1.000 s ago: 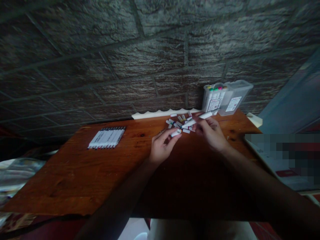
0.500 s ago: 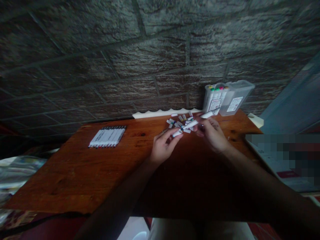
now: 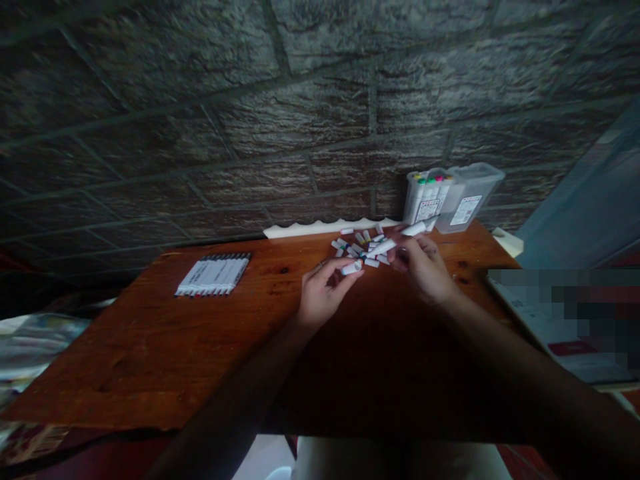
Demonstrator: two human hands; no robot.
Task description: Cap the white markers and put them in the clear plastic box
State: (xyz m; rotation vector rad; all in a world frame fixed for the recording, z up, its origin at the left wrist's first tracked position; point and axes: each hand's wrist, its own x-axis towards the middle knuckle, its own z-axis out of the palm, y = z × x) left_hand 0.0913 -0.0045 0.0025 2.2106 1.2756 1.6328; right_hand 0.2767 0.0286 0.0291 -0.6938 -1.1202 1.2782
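My left hand [image 3: 324,291] pinches a short white marker cap [image 3: 351,268] between thumb and fingertips, its open end toward the right. In my right hand [image 3: 421,268] is a white marker [image 3: 384,247], held slanted with its uncapped tip pointing down and left near the cap. The marker's other end sticks out behind my fingers, up and to the right. Several loose white caps [image 3: 371,263] with coloured ends lie in a pile on the table just beyond my hands, partly hidden by the marker and fingers.
At left on the wooden table [image 3: 270,320] lies a row of white markers [image 3: 213,275]. A clear plastic case [image 3: 467,200] with several upright markers [image 3: 429,200] stands at the back right. A white wavy-edged strip [image 3: 320,229] runs along the stone wall [image 3: 320,133].
The cap in my left hand has turned slightly and sits a little further left, apart from the marker's tip. My right hand keeps its hold on the marker. The view has shifted slightly.
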